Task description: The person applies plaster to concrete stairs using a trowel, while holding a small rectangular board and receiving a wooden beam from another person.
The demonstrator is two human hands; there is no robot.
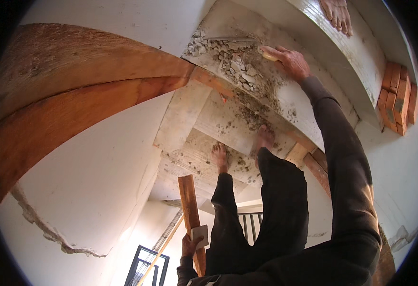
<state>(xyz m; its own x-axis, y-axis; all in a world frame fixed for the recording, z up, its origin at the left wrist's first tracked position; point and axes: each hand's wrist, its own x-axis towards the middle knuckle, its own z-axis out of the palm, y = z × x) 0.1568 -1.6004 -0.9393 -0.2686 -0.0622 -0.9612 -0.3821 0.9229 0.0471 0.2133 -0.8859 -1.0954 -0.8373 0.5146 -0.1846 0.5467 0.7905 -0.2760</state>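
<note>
My right hand (pixel 292 64) reaches up to a stair tread (pixel 309 107) and is closed around the pale handle (pixel 269 55) of a tool. A thin flat strip (pixel 230 38) lies to its left, but I cannot tell whether it belongs to that tool. Broken rubble (pixel 240 71) and grey dust are heaped beside this hand. Low down, my left hand (pixel 189 245) grips a reddish-brown wooden plank (pixel 188 202) that stands nearly upright. A small grey-white square piece (pixel 200 236) is held against the plank under the thumb.
My bare feet (pixel 219 155) stand on a lower, debris-strewn step. Another person's bare foot (pixel 337 16) rests on a higher step. Stacked bricks (pixel 396 97) sit at the right wall. A broad curved wooden band (pixel 90 62) sweeps along the left. Black railings (pixel 251 224) show below.
</note>
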